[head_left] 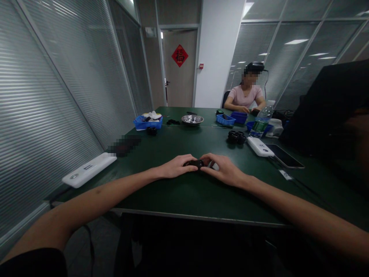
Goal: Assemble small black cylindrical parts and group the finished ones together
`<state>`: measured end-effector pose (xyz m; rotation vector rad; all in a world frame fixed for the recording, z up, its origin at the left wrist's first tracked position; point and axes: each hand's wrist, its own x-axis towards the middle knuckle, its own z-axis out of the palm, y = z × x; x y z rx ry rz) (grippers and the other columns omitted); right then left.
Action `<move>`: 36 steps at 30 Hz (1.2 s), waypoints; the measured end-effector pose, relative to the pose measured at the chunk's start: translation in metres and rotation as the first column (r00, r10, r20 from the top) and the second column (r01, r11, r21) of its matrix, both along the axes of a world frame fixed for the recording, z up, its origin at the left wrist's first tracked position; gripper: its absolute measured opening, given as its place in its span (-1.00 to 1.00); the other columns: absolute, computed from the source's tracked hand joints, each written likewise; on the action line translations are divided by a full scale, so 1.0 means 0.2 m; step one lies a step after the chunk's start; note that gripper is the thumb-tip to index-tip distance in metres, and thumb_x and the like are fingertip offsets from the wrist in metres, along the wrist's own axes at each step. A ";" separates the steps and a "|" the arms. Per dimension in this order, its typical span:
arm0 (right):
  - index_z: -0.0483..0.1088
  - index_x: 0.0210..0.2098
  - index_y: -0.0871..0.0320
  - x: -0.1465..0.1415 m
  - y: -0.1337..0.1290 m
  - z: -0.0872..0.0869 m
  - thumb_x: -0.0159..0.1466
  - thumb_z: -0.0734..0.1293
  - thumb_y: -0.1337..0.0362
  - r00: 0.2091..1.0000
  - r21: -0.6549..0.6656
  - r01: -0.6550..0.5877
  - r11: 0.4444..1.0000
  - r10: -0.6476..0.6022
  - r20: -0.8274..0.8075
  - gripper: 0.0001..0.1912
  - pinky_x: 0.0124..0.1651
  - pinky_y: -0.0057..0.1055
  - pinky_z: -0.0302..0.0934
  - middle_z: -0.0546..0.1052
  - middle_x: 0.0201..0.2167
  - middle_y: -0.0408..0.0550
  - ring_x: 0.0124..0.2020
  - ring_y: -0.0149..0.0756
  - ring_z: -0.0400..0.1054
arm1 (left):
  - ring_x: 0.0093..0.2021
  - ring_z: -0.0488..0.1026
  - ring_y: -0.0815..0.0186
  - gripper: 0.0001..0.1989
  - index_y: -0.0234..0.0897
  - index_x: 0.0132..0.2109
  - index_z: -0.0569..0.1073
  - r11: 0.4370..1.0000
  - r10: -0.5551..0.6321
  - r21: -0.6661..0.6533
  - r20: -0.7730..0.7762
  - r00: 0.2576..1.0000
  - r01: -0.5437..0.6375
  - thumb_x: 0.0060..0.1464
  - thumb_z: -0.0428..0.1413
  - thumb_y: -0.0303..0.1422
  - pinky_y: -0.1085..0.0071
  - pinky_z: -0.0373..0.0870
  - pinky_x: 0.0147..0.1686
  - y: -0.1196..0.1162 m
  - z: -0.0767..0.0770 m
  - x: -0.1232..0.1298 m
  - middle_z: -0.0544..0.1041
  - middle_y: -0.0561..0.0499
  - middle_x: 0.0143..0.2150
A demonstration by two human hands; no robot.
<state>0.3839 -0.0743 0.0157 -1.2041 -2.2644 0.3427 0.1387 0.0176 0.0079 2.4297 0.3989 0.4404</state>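
Note:
Just above the green table (173,196), both of my hands are closed around a small, shiny black rounded object (198,164). My left hand (179,166) grips its left side, thumb along the near edge. From the other side, the fingers and thumb of my right hand (223,169) pinch its right end. A small pale, greyish piece (214,166) shows under my right palm; whether it is held or lies on the table I cannot tell. Fingers cover much of the black object, so its exact kind is hidden.
Black round parts (236,137), a water bottle (261,120), a white power bank (260,147) and a phone (284,156) lie right. Farther back are a metal bowl (192,120) and blue baskets (148,124). Another white device (89,170) lies left. A person (245,94) sits opposite.

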 end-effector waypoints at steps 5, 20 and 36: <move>0.38 0.11 0.10 0.00 0.00 0.01 0.39 0.37 0.19 0.997 0.089 -0.076 0.993 0.074 0.023 -0.67 -0.01 -0.15 0.42 0.52 -0.02 0.05 -0.07 -0.15 0.46 | -0.04 0.43 0.18 -0.63 -0.29 0.10 0.46 1.000 -0.007 -0.004 0.002 1.000 0.007 0.38 0.03 -0.11 0.29 0.34 -0.01 0.00 0.00 0.00 0.46 -0.08 -0.05; 0.37 0.11 0.08 0.00 0.00 0.00 0.38 0.37 0.21 0.996 0.104 -0.081 0.991 0.076 0.048 -0.67 -0.01 -0.12 0.39 0.51 0.00 0.05 -0.05 -0.12 0.45 | -0.02 0.43 0.17 -0.60 -0.28 0.11 0.47 1.000 -0.008 -0.003 -0.005 1.000 0.008 0.39 0.02 -0.07 0.29 0.34 0.01 0.01 0.00 -0.01 0.47 -0.09 -0.02; 0.36 0.12 0.08 0.00 0.00 0.00 0.36 0.40 0.22 0.996 0.088 -0.072 0.994 0.066 0.066 -0.64 0.02 -0.11 0.39 0.51 0.01 0.05 -0.03 -0.12 0.45 | -0.03 0.42 0.18 -0.60 -0.28 0.11 0.46 1.000 -0.022 0.006 0.005 1.000 0.022 0.39 0.01 -0.07 0.28 0.34 -0.02 0.00 0.00 -0.01 0.46 -0.09 -0.04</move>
